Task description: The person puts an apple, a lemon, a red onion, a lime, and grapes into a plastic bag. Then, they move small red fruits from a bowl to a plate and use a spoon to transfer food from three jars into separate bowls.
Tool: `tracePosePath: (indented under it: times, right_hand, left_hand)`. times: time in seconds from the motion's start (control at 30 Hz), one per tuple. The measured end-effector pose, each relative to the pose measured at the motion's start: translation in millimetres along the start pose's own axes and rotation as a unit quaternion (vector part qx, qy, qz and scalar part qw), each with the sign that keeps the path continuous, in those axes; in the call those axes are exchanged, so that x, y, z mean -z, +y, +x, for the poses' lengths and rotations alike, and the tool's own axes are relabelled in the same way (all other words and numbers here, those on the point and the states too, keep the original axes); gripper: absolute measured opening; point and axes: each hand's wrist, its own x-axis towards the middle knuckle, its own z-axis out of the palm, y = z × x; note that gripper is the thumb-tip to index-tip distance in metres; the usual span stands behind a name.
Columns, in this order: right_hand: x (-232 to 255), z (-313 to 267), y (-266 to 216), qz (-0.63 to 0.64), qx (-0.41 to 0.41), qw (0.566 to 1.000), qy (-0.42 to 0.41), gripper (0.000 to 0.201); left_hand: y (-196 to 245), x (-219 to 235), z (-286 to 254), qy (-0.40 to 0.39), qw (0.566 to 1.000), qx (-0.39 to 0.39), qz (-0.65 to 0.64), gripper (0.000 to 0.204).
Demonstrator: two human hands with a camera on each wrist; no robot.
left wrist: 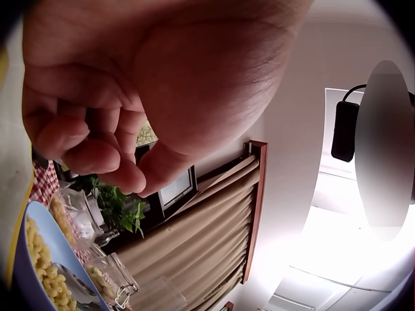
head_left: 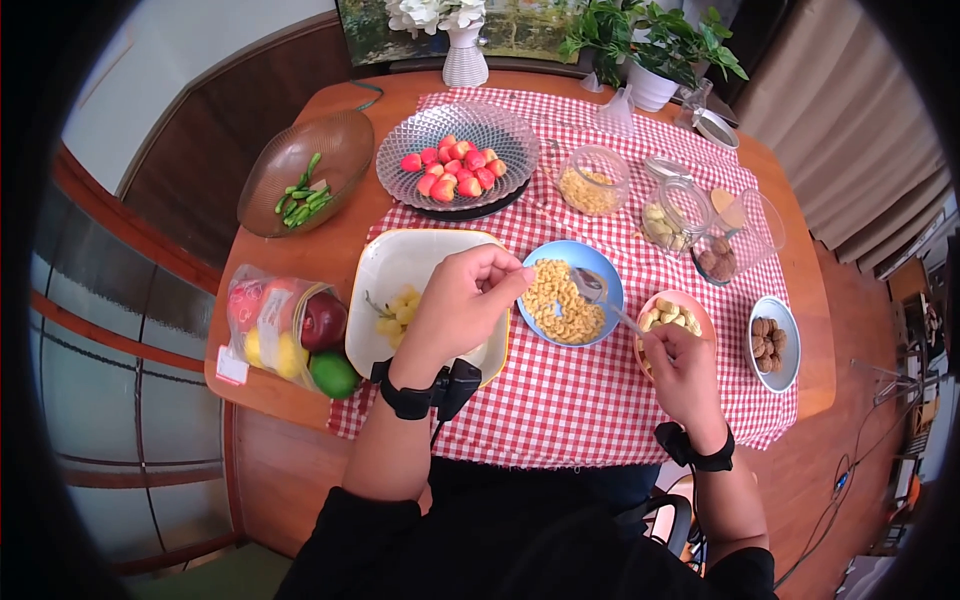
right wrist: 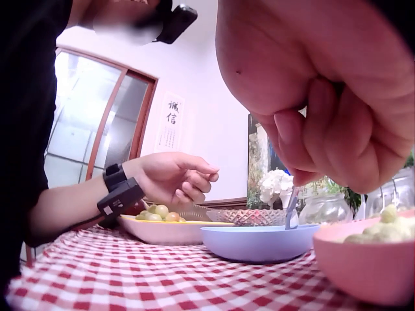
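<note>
Between finger and thumb of my right hand (head_left: 685, 375) is the handle of a spoon (head_left: 588, 284). Its head rests among elbow macaroni (head_left: 565, 318) in a blue bowl (head_left: 615, 283); in the right wrist view the spoon handle (right wrist: 292, 210) slants down behind the bowl's rim. My left hand (head_left: 465, 300) hovers at the bowl's left side, over the edge of a white tray (head_left: 395, 250) holding grapes (head_left: 400, 312). Its fingers are loosely bent, thumb close to a fingertip, with nothing visible in them. Below my right hand sits a pink bowl (right wrist: 363, 272) of peanuts (head_left: 672, 315).
Walnuts fill a small bowl (head_left: 790, 375) at the right. Behind stand a jar of macaroni (head_left: 592, 185), a clip-top jar (head_left: 688, 205) and a glass plate (head_left: 400, 165) with red fruit. A brown bowl (head_left: 262, 190) with green peppers and a bag of fruit (head_left: 280, 320) lie left.
</note>
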Motion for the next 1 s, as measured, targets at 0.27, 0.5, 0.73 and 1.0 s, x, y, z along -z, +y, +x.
tracePosePath:
  times: [0.27, 0.5, 0.73, 1.0]
  right_hand:
    - [-22.9, -10.3, 5.5, 0.163, -0.144, 0.967, -0.133, 0.021]
    - [-31.2, -12.4, 2.9, 0.226, -0.186, 0.944, -0.154, 0.023]
    - [-26.7, -13.7, -5.2, 0.368, -0.277, 0.877, -0.139, 0.018]
    - [-18.7, -17.0, 0.0, 0.412, -0.267, 0.863, -0.116, 0.02]
  left_hand:
    - [-0.9, -0.7, 0.4, 0.002, 1.0, 0.006, 0.006, 0.013]
    - [1.4, -0.9, -0.8, 0.004, 1.0, 0.006, -0.003, 0.013]
    - [2.6, -0.2, -1.5, 0.004, 1.0, 0.006, -0.002, 0.013]
    - [10.1, -6.9, -3.4, 0.065, 0.998, 0.002, -0.024, 0.015]
